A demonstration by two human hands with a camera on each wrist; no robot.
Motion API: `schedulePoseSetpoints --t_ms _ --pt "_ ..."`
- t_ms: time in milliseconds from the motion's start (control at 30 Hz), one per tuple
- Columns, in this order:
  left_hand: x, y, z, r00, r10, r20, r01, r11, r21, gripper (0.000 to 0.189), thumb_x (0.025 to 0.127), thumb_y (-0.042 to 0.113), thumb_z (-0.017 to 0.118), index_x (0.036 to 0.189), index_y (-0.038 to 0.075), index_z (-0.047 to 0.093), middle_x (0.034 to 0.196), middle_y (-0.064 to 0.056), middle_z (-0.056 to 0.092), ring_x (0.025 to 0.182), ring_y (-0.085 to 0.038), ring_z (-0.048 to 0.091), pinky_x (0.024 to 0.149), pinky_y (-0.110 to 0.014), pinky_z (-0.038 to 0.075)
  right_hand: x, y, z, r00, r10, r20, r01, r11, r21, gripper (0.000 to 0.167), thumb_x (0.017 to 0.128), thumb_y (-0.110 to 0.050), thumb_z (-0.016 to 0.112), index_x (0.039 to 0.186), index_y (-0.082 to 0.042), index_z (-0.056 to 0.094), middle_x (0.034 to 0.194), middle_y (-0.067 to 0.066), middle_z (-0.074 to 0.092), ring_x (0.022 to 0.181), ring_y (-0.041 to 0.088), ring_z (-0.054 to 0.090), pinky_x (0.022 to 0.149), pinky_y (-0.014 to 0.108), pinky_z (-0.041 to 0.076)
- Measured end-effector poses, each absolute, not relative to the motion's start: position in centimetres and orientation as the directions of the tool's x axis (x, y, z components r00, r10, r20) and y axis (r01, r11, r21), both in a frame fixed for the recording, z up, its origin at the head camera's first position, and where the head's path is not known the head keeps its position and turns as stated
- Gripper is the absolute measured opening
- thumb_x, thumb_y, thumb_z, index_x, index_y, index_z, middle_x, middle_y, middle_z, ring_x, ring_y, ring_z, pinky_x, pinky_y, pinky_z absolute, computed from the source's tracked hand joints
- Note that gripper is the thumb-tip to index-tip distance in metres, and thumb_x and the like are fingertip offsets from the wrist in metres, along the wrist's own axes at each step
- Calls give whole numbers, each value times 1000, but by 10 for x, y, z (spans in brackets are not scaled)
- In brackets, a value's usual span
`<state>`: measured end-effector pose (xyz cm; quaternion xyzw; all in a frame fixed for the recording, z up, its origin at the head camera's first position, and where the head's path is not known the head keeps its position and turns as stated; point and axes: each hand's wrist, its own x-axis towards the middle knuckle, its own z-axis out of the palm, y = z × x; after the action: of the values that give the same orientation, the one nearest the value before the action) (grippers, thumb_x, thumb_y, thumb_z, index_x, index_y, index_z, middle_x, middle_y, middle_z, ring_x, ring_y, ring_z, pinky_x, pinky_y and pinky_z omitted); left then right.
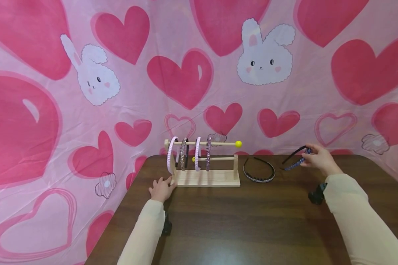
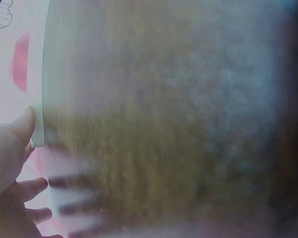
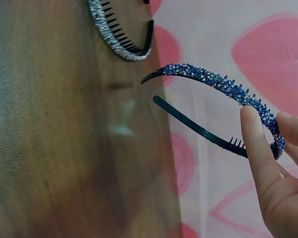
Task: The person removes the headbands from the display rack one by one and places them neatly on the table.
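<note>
My right hand pinches a blue glittery headband between thumb and fingers near its curved top. Its two black ends point left, over the table's right side. My left hand rests at the left end of the wooden stand's base, fingers spread; in the left wrist view the thumb lies along the end of the base. On the stand's upper rod hang two pale pink headbands and two glittery ones. A silver glittery headband with black comb teeth lies on the table between stand and right hand.
The brown wooden table extends under both arms. A pink curtain with hearts and rabbits hangs behind it. The stand's lower rod and the yellow ball on the upper rod's end face opposite ways.
</note>
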<state>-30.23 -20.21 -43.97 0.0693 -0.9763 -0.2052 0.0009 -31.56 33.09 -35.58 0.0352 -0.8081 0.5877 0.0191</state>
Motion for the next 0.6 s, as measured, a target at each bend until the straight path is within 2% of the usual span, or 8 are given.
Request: schedulePoseSetpoints --t_ms 100,233,333,467,533,600 --pt "-302 -201 -438 -991 -135 -19 -131 908 398 54 92 38 54 137 11 44 139 -28 32 127 -51 18 95 -66 15 -314 332 -364 -995 -20 95 -97 285 -954 60 94 2 43 138 17 5 120 42 26 67 2 57 67 28 52" --pt "-301 -200 -437 -991 -134 -15 -129 910 393 54 92 38 53 137 10 45 138 -28 33 127 -52 19 94 -66 16 -312 335 -373 -996 7 92 -88 218 -972 59 93 2 46 139 15 12 119 39 29 67 5 60 67 31 52" --pt "-301 -200 -437 -991 -132 -19 -129 912 389 54 92 39 53 137 11 44 139 -28 32 127 -52 18 95 -66 15 -308 337 -377 -998 25 51 -45 196 -980 60 94 -1 46 140 13 10 129 45 19 67 4 60 69 32 52" --pt "-300 -200 -436 -992 -128 -15 -123 914 388 53 93 38 52 137 10 44 139 -29 32 127 -52 18 95 -67 15 -304 338 -380 -998 58 -18 31 235 -971 61 95 -3 42 140 13 5 139 42 -2 67 1 58 71 30 52" --pt "-300 -200 -436 -992 -128 -14 -123 913 388 53 93 38 52 137 10 44 139 -29 32 127 -52 17 95 -67 15 -303 340 -383 -996 76 -42 60 250 -966 59 95 -2 42 140 13 6 139 42 -1 66 2 59 70 29 52" --pt "-300 -200 -436 -992 -128 -14 -124 914 386 53 93 38 52 137 10 44 139 -29 32 127 -52 18 95 -66 15 -302 341 -387 -995 92 -48 72 271 -960 57 95 -2 42 139 14 10 135 45 13 65 3 60 68 29 52"
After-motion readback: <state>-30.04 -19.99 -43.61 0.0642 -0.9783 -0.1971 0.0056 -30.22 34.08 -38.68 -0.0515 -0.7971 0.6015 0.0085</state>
